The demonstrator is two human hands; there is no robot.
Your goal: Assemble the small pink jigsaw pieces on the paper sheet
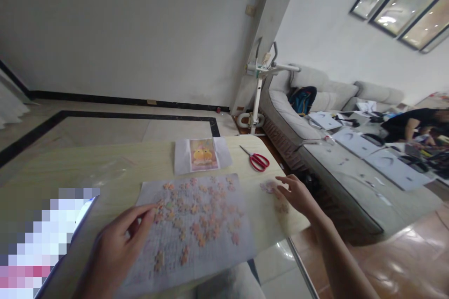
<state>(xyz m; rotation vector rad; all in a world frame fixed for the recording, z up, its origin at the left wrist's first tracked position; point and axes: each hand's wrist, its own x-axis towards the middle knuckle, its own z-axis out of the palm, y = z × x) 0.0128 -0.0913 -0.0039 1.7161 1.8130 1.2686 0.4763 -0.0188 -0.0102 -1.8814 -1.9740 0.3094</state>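
Left fingertips nip a small jigsaw piece

The left hand (121, 238) has thumb and forefinger closed on a small piece (160, 203), over the left part of a thin, printed paper sheet (224, 256). Right of that pinch lie the loose pieces (206, 231), flat, knobbly-edged, peach and cream, turned every which way; the held one is too small for me to tell its long axis. The right hand (296, 194) is loose, fingers parted and gripping nothing I can see, above a pale heap (267, 188) too blurred to make out. Beyond it, red-handled scissors (259, 162) point away and leftward. Beyond the pinch, a white paper with a coloured picture (203, 155) lies on the smooth, wood-grained table (150, 159). Nothing blocks either hand; right of them stands a padded grey sofa (287, 114)
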